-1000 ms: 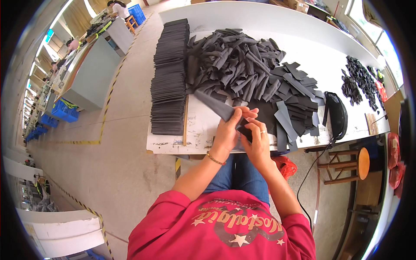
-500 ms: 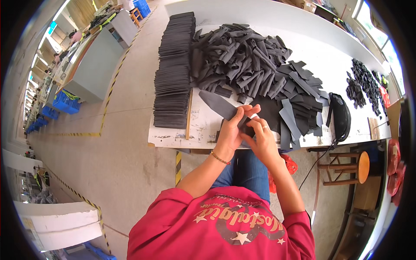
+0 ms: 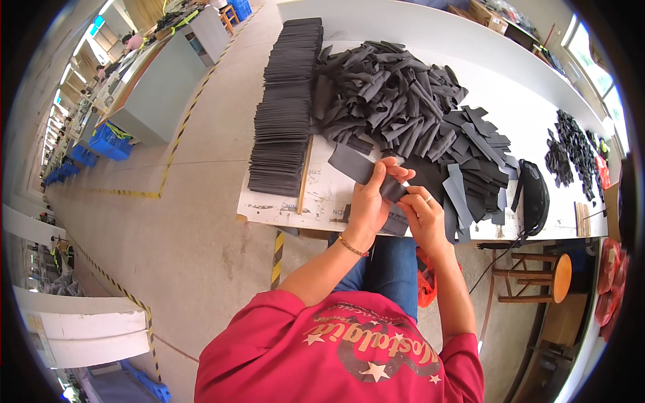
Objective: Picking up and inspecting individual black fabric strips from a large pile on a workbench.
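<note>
My left hand is closed on a dark grey fabric strip, its thumb lying along the strip. One end of the strip points to the far left, and the other bends down past my fingers. My right hand, with a ring on one finger, pinches that near end. Just beyond my hands lies a big heap of loose, curled dark grey strips. Left of it runs a long, tightly packed row of strips. Below my hands, a dark piece shows at the table's front edge.
Flatter grey pieces are spread right of the heap, beside a black pouch. A smaller dark pile lies at the far right of the white table. A wooden stool stands on the right; a grey-sided workbench stands far left.
The strip has turned flatter, and its near end now shows bent between my hands. My right hand has shifted slightly right and down. The whole view has shifted a little.
</note>
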Demonstrator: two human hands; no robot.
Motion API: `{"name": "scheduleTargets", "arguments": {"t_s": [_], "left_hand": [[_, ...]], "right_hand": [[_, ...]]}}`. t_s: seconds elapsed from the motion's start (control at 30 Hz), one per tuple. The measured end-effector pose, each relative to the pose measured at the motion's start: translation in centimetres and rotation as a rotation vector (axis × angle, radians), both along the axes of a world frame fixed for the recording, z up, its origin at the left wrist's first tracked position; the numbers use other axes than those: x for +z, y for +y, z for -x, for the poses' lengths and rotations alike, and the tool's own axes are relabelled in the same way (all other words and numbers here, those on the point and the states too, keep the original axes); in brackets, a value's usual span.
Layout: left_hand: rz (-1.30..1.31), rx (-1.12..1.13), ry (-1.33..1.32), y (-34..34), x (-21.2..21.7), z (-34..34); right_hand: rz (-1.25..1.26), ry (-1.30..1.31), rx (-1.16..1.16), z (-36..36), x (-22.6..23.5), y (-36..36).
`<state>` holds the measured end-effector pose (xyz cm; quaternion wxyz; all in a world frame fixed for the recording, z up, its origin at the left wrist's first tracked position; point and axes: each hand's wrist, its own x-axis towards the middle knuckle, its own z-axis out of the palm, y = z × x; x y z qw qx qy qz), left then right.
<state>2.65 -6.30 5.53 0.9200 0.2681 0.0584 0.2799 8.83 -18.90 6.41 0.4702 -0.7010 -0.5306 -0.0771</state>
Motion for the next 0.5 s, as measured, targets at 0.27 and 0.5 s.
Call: {"name": "scheduleTargets", "arguments": {"t_s": [0.27, 0.5], "left_hand": [[0.043, 0.008, -0.020, -0.6, -1.3, -0.1], [0.061, 0.009, -0.012, -0.4, -1.6, -0.1]], "right_hand": [[-0.034, 0.049, 0.005, 0.3, -0.5, 1.0], [-0.023, 0.040, 0.033, -0.1, -0.6, 1.3]]}}
